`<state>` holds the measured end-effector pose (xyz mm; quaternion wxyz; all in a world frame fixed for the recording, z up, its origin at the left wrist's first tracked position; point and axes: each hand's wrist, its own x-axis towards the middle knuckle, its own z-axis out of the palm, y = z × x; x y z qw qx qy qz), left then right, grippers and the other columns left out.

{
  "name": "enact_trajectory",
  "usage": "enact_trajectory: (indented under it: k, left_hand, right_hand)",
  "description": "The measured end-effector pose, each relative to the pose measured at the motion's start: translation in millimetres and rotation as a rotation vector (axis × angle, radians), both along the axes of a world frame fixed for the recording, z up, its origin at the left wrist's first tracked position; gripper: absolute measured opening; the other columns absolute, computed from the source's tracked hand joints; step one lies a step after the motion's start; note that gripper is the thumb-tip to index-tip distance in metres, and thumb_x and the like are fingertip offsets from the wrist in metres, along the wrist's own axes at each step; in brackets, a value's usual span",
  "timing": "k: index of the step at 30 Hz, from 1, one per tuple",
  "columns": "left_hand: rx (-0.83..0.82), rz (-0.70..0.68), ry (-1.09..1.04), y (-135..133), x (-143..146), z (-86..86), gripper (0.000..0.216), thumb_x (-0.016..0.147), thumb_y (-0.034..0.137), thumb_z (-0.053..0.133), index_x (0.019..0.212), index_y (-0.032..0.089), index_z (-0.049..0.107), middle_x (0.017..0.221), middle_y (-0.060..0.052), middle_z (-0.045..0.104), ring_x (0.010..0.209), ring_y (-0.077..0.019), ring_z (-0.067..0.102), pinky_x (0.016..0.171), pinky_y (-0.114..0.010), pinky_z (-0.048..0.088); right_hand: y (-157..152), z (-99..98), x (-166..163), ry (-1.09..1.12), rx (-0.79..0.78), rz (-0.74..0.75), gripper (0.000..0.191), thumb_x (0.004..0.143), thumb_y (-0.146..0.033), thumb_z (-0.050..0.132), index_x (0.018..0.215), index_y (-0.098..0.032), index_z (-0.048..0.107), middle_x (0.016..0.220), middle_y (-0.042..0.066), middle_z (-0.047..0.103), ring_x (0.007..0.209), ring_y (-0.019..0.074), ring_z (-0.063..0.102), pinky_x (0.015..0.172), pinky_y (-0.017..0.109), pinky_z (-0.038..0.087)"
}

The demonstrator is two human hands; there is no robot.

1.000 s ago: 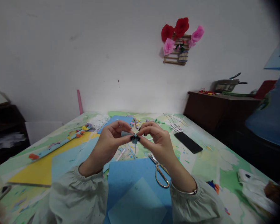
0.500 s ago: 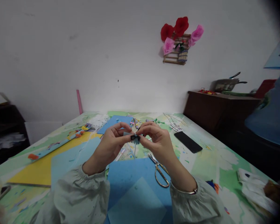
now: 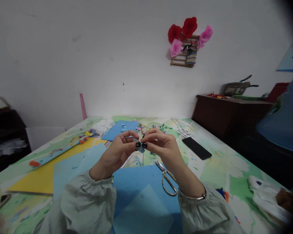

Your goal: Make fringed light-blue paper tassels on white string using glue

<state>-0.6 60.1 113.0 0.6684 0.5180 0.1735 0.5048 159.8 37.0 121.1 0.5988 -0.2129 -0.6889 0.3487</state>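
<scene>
My left hand [image 3: 119, 149] and my right hand [image 3: 162, 144] meet above the middle of the table. Their thumbs and fingertips pinch a small piece of light blue fringed paper [image 3: 141, 149] between them. A thin pale stem or string hangs below it; its upper part is hidden by my fingers. Beneath my hands lies a blue sheet [image 3: 127, 182] with a lighter blue square of paper [image 3: 144, 211] turned cornerwise on it. Gold-handled scissors [image 3: 169, 183] rest by my right wrist, blades slightly apart.
A black phone [image 3: 197, 148] lies to the right, with thin wires [image 3: 183, 130] behind it. At left are yellow [image 3: 36, 178] and light blue sheets [image 3: 70, 165] and a strip with orange bits [image 3: 63, 149]. Small coloured pieces [image 3: 161, 127] and white shreds [image 3: 104, 126] lie at the back.
My left hand has shifted slightly, and the pale blue paper flap that stuck out beside its thumb no longer shows. Both hands still pinch the piece.
</scene>
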Motion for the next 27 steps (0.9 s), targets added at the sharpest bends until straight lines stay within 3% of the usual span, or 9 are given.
enact_trajectory:
  k: [5,11,20,27]
  left_hand:
    - [0.028,0.0,0.053,0.2,0.0,0.0,0.023,0.06,0.01,0.078,0.076,0.014,0.062,0.065,-0.001,0.07,0.059,-0.0086,0.062,0.059,-0.016,0.046]
    - [0.085,0.03,0.115,0.9,0.2,1.6,0.022,0.063,0.01,0.077,0.078,0.014,0.062,0.064,0.0,0.07,0.058,-0.0086,0.062,0.06,-0.017,0.046]
    - [0.184,0.11,0.114,0.2,-1.0,0.8,0.019,0.067,0.008,0.074,0.076,0.014,0.058,0.07,0.001,0.069,0.065,-0.0084,0.063,0.064,-0.017,0.048]
    - [0.221,0.154,0.096,0.6,-1.1,1.5,0.023,0.064,0.005,0.075,0.074,0.015,0.057,0.069,0.003,0.067,0.065,-0.0071,0.062,0.064,-0.016,0.05]
  right_hand:
    - [3.2,-2.2,1.3,0.0,-0.003,0.01,0.017,0.068,-0.01,0.07,0.073,-0.025,0.073,0.08,0.002,0.059,0.082,0.0159,0.056,0.076,0.034,0.046]
    - [2.7,-1.5,2.0,-0.051,0.019,-0.084,0.011,0.069,-0.009,0.068,0.069,-0.02,0.067,0.079,0.002,0.059,0.085,0.0168,0.055,0.073,0.032,0.045]
    - [-0.9,-3.6,-1.4,-0.13,0.086,-0.078,0.019,0.079,-0.012,0.058,0.096,-0.021,0.057,0.095,0.004,0.06,0.09,0.0158,0.059,0.08,0.034,0.048]
    - [-0.3,-2.3,3.7,-0.232,0.12,-0.16,0.019,0.078,-0.005,0.056,0.089,-0.019,0.062,0.087,0.003,0.064,0.079,0.0139,0.059,0.082,0.035,0.047]
